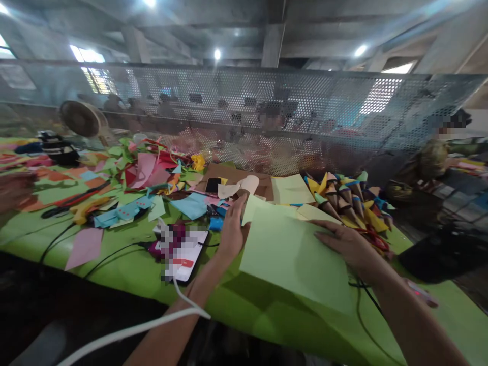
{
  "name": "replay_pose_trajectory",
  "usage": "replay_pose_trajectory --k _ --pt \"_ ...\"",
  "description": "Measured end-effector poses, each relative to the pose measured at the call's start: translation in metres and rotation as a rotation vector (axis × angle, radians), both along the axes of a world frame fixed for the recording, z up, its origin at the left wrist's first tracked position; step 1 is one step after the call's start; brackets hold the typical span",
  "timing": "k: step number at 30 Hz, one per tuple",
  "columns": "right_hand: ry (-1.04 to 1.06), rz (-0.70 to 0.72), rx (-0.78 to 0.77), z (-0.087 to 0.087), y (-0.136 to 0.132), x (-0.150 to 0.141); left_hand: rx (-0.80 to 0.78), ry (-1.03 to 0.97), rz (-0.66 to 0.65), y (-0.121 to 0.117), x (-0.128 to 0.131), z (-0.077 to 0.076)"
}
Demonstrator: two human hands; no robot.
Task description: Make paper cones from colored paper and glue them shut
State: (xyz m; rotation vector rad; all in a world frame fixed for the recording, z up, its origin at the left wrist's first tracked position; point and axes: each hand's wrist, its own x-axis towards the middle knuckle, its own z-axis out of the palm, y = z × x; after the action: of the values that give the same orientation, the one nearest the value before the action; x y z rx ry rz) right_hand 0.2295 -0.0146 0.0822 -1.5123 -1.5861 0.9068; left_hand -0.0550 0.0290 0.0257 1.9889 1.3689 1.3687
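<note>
A light green sheet of paper (290, 254) slants above the front of the green-covered table (263, 325), casting a shadow beneath. My right hand (348, 249) is closed on its right edge, fingers lying over the top face; the thumb is hidden. At the left edge, my left hand (232, 231) stands on its side with the fingers stretched out and close to the paper. Another pale green flap (249, 207) rises behind the sheet beside those fingers. Left of my left hand lies a phone (189, 252) with a lit screen, and a cable runs from it.
Paper scraps (145, 173) are heaped at the back left near a fan (82, 119). Paper cones (343, 198) stand clustered at the back right. A dark phone (212, 185) lies behind. A perforated metal screen (244, 117) borders the table. A white cable (133, 325) crosses my left forearm.
</note>
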Motion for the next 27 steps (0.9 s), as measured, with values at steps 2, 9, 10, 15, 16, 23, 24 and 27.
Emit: replay_pose_trajectory --k 2,9,10,15,16,23,24,27 --pt "-0.02 0.08 -0.033 -0.017 -0.002 -0.008 0.101 0.193 -0.043 -0.03 -0.013 -0.004" --pt "-0.042 0.138 -0.145 -0.06 -0.009 -0.021 0.062 0.654 -0.274 -0.105 -0.046 -0.018" --pt "-0.036 0.136 -0.174 -0.063 -0.011 -0.022 0.038 0.683 -0.313 -0.112 -0.048 -0.018" --pt "-0.067 0.104 -0.125 -0.076 -0.023 -0.024 -0.054 0.695 -0.407 -0.142 -0.044 -0.013" --pt "-0.076 0.091 -0.091 -0.079 -0.026 -0.023 -0.075 0.683 -0.418 -0.147 -0.039 -0.012" --pt "-0.052 0.12 0.058 -0.084 -0.057 -0.014 -0.204 0.629 -0.512 -0.158 -0.004 -0.024" --pt "-0.06 0.138 0.051 -0.08 -0.063 -0.012 -0.206 0.624 -0.513 -0.158 -0.001 -0.027" --pt "-0.125 0.187 0.016 -0.07 -0.08 -0.004 -0.203 0.624 -0.51 -0.156 0.003 -0.035"
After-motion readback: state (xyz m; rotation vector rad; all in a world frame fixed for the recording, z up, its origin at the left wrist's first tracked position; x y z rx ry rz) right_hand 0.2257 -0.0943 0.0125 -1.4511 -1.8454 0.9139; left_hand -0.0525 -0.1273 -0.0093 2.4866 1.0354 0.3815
